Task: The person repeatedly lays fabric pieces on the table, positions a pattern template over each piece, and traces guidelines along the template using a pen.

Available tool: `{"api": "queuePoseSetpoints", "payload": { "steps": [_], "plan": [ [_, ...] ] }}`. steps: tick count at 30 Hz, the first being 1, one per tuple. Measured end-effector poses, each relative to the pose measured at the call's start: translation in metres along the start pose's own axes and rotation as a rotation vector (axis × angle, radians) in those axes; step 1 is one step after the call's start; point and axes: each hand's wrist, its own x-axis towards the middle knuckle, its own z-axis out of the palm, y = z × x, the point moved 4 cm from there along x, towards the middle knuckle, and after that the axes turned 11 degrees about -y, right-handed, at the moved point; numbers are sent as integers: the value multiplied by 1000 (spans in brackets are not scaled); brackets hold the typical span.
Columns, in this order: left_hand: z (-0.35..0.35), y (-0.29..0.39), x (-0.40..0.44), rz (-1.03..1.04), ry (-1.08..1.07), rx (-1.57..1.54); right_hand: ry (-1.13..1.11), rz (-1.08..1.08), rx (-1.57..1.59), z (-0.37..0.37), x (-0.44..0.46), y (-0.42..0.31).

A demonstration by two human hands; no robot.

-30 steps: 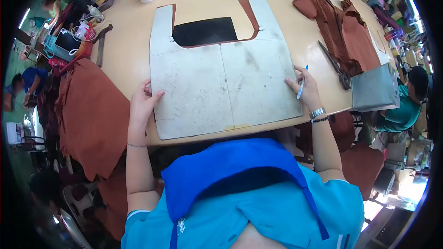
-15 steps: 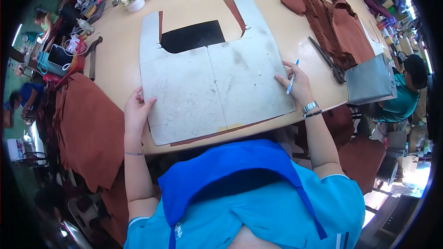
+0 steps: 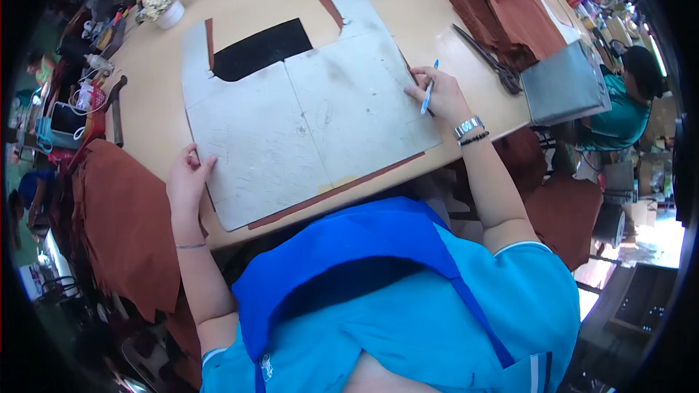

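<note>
A large pale grey pattern board (image 3: 342, 109) with a cut-out at its far side lies on the table, marked with lines and faint writing. Brown leather (image 3: 324, 1) shows beneath it at the edges, and a black piece (image 3: 266, 51) lies in the cut-out. My left hand (image 3: 189, 182) holds the board's left edge, thumb on top and fingers curled at the side. A blue-and-white pen (image 3: 427, 91) is held in my right hand (image 3: 445, 94), whose fingertips touch the board's right edge.
Large scissors (image 3: 495, 65) lie to the right, near crumpled brown leather (image 3: 484, 11) and a grey block (image 3: 564, 84). A hammer (image 3: 116, 113) lies left. A white pot (image 3: 169, 14) stands at the back left. Brown leather (image 3: 124, 225) hangs off the left side. A person (image 3: 630, 105) sits at right.
My view has shifted and turned slightly, so the table and board appear further left and tilted. Both hands stay at the board's edges, and the pen remains in my right hand.
</note>
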Motion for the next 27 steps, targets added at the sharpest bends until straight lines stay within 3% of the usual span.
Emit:
{"api": "queuePoseSetpoints", "payload": {
  "steps": [2,6,17,19,20,23,27],
  "plan": [
    [10,-34,18,70,-8,-169,-5,43,209,0,3,21],
    [15,-39,16,116,-41,-516,8,-17,299,0,5,37],
    [22,-57,25,180,12,-469,54,-93,173,-1,0,24],
    [19,-55,23,186,35,-431,15,-47,229,2,3,29],
    [16,-47,17,174,57,-410,56,-157,185,2,7,36],
    [21,-57,25,193,95,-357,4,-55,325,6,10,42],
    [13,-44,14,135,28,-361,-6,-84,378,6,16,54]
  ]
}}
